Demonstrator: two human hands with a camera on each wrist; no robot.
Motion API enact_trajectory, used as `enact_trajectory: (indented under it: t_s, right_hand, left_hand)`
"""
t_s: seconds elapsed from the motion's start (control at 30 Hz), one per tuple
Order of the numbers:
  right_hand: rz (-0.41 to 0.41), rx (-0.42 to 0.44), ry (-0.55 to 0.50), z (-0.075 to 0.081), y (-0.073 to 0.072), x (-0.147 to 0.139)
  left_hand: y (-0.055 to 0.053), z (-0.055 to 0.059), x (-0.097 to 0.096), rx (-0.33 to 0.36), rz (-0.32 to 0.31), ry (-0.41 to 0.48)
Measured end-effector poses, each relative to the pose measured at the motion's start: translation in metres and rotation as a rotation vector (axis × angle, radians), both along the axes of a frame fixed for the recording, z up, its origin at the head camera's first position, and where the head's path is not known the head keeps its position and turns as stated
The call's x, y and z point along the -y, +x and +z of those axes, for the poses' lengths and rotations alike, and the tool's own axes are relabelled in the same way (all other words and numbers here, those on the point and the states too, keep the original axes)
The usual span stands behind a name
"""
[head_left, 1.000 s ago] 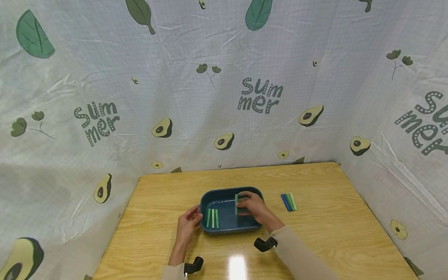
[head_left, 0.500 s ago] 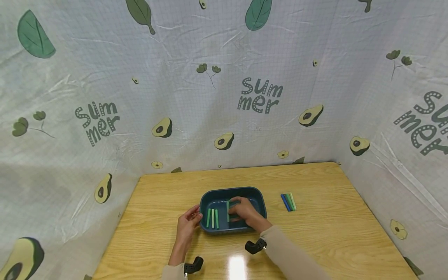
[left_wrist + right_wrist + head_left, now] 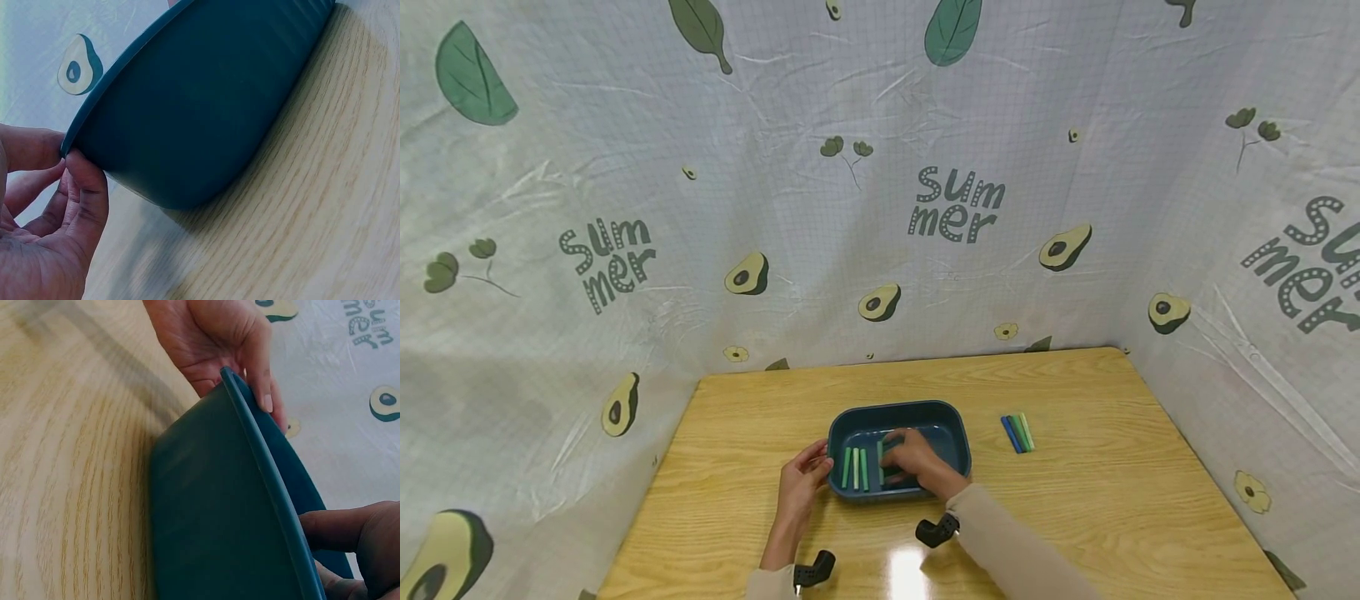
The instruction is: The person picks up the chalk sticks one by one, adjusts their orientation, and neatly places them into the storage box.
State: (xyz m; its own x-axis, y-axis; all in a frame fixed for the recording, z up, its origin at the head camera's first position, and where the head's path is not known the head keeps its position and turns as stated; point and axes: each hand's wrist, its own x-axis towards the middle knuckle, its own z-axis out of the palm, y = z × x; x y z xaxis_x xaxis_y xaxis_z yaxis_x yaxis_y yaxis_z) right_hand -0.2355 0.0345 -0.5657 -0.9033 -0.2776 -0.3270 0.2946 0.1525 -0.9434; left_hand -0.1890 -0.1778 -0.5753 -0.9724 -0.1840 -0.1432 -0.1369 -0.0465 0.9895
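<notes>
In the head view a dark teal plastic box [image 3: 887, 414] stands on the wooden table. My left hand [image 3: 801, 482] pinches its left rim between thumb and fingers, also plain in the left wrist view [image 3: 56, 206]. Inside the box, my right hand [image 3: 917, 460] reaches down and holds a slim green stick [image 3: 881, 454] upright in the view, its kind unclear. Left of it lie a green stick [image 3: 846, 468], a pale yellow stick [image 3: 855, 468] and another green stick [image 3: 864, 469], side by side. The box wall hides the held stick in the right wrist view.
On the table [image 3: 1097, 467] right of the box lies a group of several sticks [image 3: 1017, 433], blue, green and pale yellow, close together and slanted. A printed white curtain [image 3: 805, 317] hangs behind and along both sides of the table.
My right hand has moved left and toward me inside the box, bringing the green stick close to the row of sticks. My left hand stays at the rim.
</notes>
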Motion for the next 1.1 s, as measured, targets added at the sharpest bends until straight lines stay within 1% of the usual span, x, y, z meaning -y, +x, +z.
enact_trajectory:
  t_s: [0.17, 0.23, 0.33, 0.4, 0.53, 0.67, 0.77, 0.87, 1.03, 1.1]
  right_hand:
    - [-0.004, 0.005, 0.028, 0.001, -0.002, 0.003]
    - [-0.006, 0.008, 0.026, 0.003, -0.003, 0.003]
    - [-0.002, -0.011, 0.024, 0.007, -0.003, 0.001]
    - [0.001, -0.035, 0.011, 0.013, -0.003, -0.001]
    - [0.015, -0.109, -0.013, 0.025, -0.001, -0.007]
    - [0.018, -0.186, -0.019, 0.038, 0.004, -0.019]
    - [-0.010, -0.243, 0.004, 0.047, 0.009, -0.030]
    - [-0.066, -0.283, 0.035, 0.052, 0.015, -0.042]
    - [-0.162, -0.326, 0.075, 0.056, 0.024, -0.064]
    - [-0.189, -0.345, 0.097, 0.057, 0.025, -0.074]
  left_hand:
    - [0.000, 0.000, 0.000, 0.005, 0.006, 0.001]
    - [-0.001, 0.000, 0.000, 0.002, 0.005, 0.005]
    - [-0.002, 0.000, 0.001, -0.005, -0.001, 0.011]
    - [-0.002, 0.000, 0.001, -0.007, -0.004, 0.012]
    - [-0.003, 0.001, 0.001, -0.009, -0.001, 0.012]
    - [-0.003, 0.000, 0.001, -0.014, 0.006, 0.009]
    - [-0.002, -0.002, 0.001, -0.007, 0.005, 0.008]
    - [-0.002, -0.004, 0.001, -0.006, 0.002, 0.003]
    - [-0.002, -0.004, 0.001, -0.017, 0.007, 0.006]
    - [-0.002, -0.005, 0.001, -0.023, 0.007, 0.005]
